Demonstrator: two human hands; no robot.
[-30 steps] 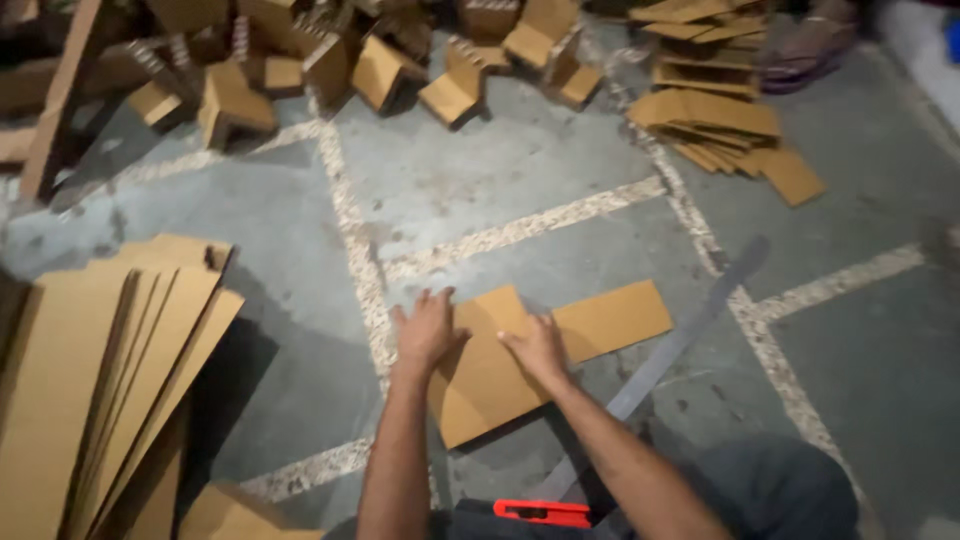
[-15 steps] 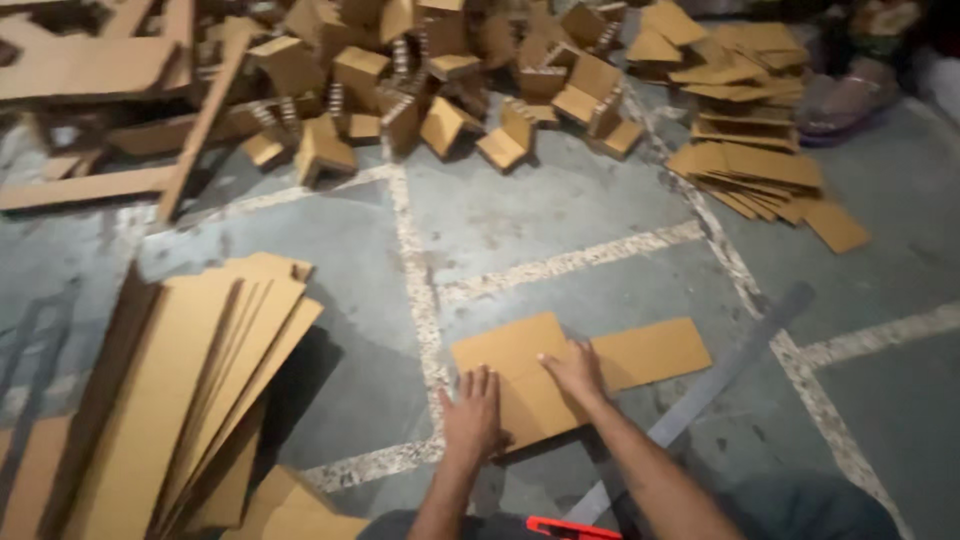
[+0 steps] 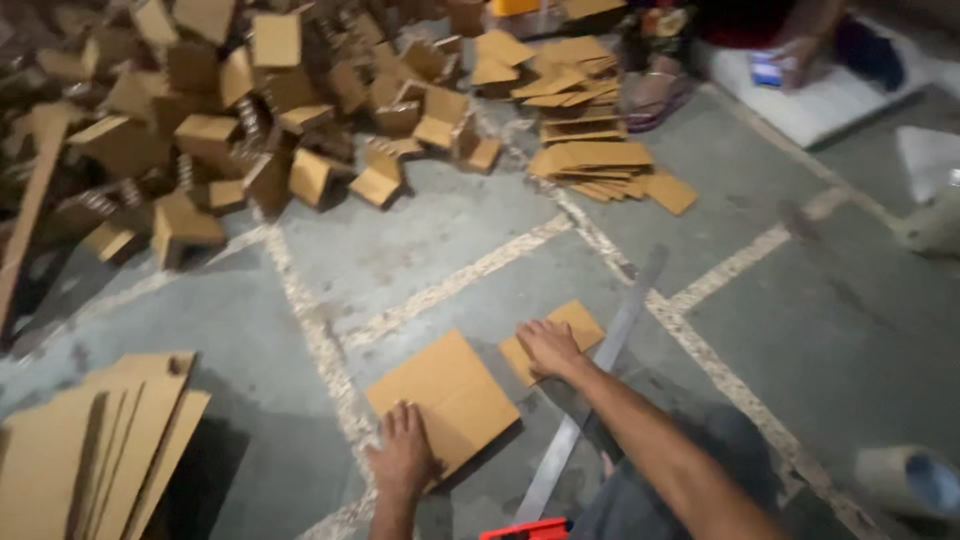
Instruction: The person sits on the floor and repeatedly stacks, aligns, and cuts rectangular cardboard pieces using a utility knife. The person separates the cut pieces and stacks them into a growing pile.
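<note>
Two pieces of brown cardboard lie on the grey floor in front of me. My left hand [image 3: 403,457] rests flat on the near edge of the larger square piece [image 3: 442,396]. My right hand [image 3: 549,346] presses palm-down on the smaller piece [image 3: 579,322] just to its right. A long metal ruler [image 3: 598,372] lies diagonally beside the right hand, running from the near floor toward the upper right. A red tool [image 3: 525,529] shows at the bottom edge.
A heap of folded cardboard boxes [image 3: 250,120] fills the far left. Flat cardboard sheets [image 3: 590,160] are stacked at the far middle, more sheets [image 3: 90,460] at near left. Another person [image 3: 780,40] sits far right. A tape roll [image 3: 905,480] lies near right.
The single long cardboard strip now shows as two separate pieces. My left hand has drawn the larger piece toward me and leftward; my right hand stays on the smaller one. The view shifted.
</note>
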